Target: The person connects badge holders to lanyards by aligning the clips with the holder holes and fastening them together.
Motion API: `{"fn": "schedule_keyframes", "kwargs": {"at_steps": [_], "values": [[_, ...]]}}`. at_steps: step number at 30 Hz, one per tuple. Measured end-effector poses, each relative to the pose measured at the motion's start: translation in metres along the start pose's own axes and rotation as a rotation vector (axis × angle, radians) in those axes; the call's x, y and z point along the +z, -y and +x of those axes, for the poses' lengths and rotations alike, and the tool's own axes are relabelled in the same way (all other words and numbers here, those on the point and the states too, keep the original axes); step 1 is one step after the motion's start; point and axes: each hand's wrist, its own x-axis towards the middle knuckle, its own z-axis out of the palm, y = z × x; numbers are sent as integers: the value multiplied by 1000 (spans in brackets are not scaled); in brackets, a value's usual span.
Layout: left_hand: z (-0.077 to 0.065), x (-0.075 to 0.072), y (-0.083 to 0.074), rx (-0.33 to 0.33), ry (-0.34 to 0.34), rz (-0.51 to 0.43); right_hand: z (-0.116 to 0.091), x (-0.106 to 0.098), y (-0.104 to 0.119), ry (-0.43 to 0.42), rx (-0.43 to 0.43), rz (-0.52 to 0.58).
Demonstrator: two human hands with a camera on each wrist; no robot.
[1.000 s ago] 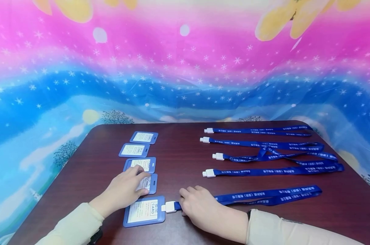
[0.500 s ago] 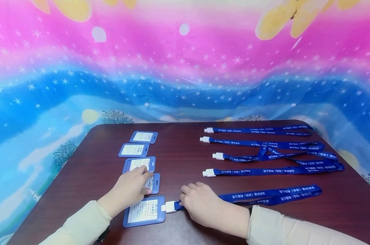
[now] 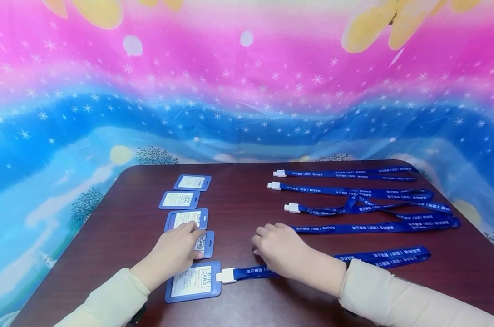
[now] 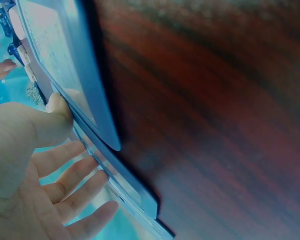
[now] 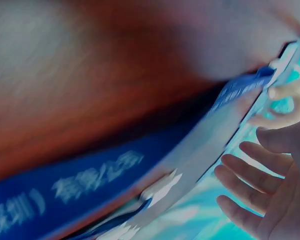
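My left hand [image 3: 169, 252] holds a blue ID card holder [image 3: 208, 245] by its edges, thumb on the near side and fingers across the far side. Nearer to me lies a larger-looking card holder [image 3: 190, 281], joined by a white clip [image 3: 228, 275] to a blue lanyard [image 3: 253, 272]. Above that lanyard hovers my right hand [image 3: 281, 252], holding nothing; the right wrist view shows its fingers [image 5: 245, 185] relaxed and apart. Just beyond it runs another blue lanyard [image 3: 353, 228], whose white clip is hidden by the hand.
Several card holders, among them a far one [image 3: 193, 182], line the table's left side. On the right, more blue lanyards [image 3: 345, 173] lie with their white clips [image 3: 292, 208] facing left. A printed cloth [image 3: 247, 100] hangs behind the brown table [image 3: 239, 200].
My right hand has let go of the nearest lanyard and moved away from me and slightly right. My left hand has shifted the card holder a little to the right.
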Motion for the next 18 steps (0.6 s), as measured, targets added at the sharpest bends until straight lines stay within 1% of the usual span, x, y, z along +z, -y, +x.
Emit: {"fn": "schedule_keyframes", "kwargs": {"at_steps": [6, 9, 14, 18], "values": [[0, 0, 0, 3, -9, 5, -1, -5, -21, 22, 101, 23], [0, 0, 0, 4, -10, 7, -3, -4, -30, 28, 131, 37], [-1, 1, 0, 3, -15, 7, -6, 1, -43, 68, 189, 59], [-2, 2, 0, 3, -21, 4, -9, 4, -51, 81, 212, 48]]}}
